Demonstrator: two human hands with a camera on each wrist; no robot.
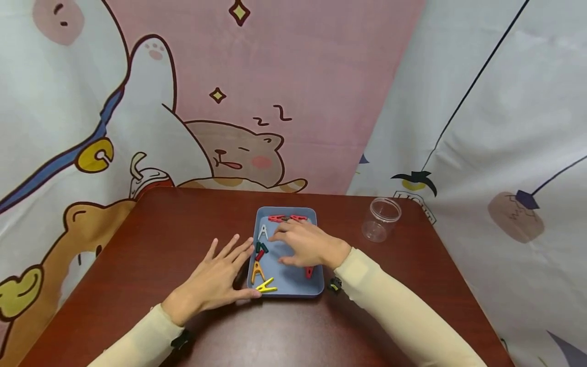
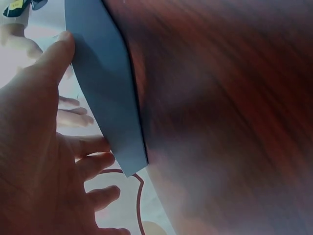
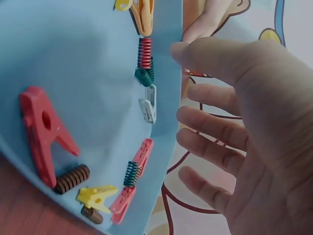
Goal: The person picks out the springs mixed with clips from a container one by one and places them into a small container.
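Note:
A shallow blue-grey tray (image 1: 291, 283) holds small plastic clips and coiled pieces. My left hand (image 1: 215, 280) lies spread at its left side, with thumb and fingertips touching the rim. Over the tray is my right hand (image 1: 309, 244), fingers slightly bent and nothing between them. In the right wrist view I see a large red clip (image 3: 41, 132), a white clip (image 3: 149, 105), a small yellow clip (image 3: 98, 197), a brown coil (image 3: 72, 178) and a dark green coil (image 3: 131, 174). An orange clip (image 1: 257, 272) and another yellow clip (image 1: 267, 286) lie near the tray's left front corner.
A clear, lidless jar (image 1: 380, 219) stands on the brown table (image 1: 183, 219), right of the tray. Behind the table hangs a cloth (image 1: 321, 76) printed with cartoon animals.

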